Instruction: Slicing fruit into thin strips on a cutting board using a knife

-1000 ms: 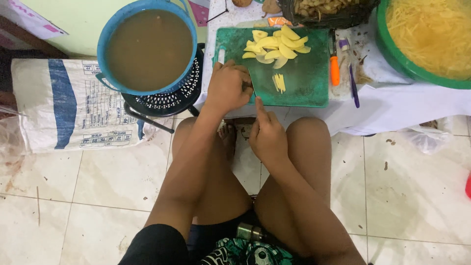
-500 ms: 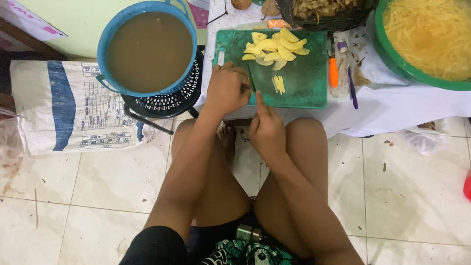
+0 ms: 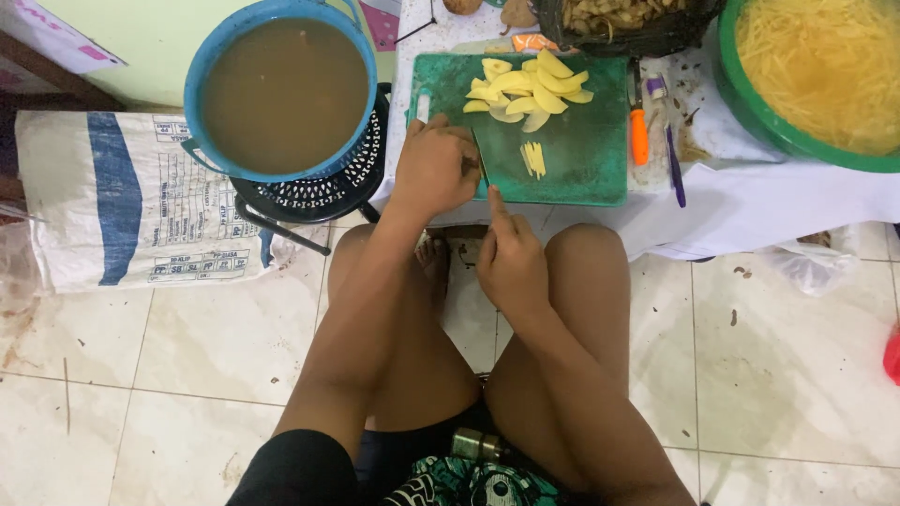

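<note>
Lying pale yellow potato slices point(image 3: 525, 89)

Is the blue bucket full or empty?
Nearly full. Brown liquid fills the blue bucket almost up to its rim, and the bucket stands upright on a black stand.

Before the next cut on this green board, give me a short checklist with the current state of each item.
1. Right hand has the knife in its grip, forefinger along the spine: ok.
2. Left hand is curled over whatever is being cut, fingers beside the blade: cannot tell how far apart they are.
3. Piece under the left hand: hidden, cannot tell.
4. Green cutting board lies flat on the white-covered table, near edge close to the table's edge: ok.
5. Yellow slices and thin strips sit away from the blade: ok.
6. Blue bucket of brown liquid sits close to the left arm: not ok.
</note>
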